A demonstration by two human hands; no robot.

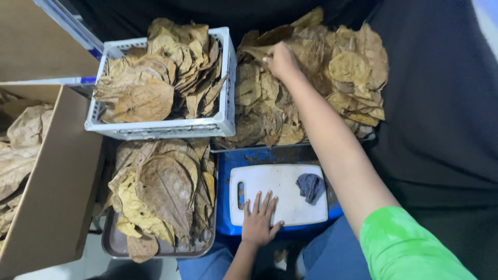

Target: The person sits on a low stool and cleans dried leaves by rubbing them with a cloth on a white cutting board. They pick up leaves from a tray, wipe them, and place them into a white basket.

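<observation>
Bare cutting board (282,181) beside cloth (310,186)

a cutting board (282,194) is lying on a low stool (228,166) straight in front of the person, with a crumpled cloth (310,186) sitting on its right part. the left hand (258,220) is resting flat on the board's near edge. left of the stool, a metal tray (111,243) is holding 1 stack of dried leaves (163,194). behind that tray, a slotted plastic basket (225,83) is carrying more leaves. right of the basket and behind the board, a big leaf pile (321,83) is spreading out, and the right hand (280,59) is reaching onto its far top. a cardboard box (59,192) with leaves in it is standing at the far left.
</observation>
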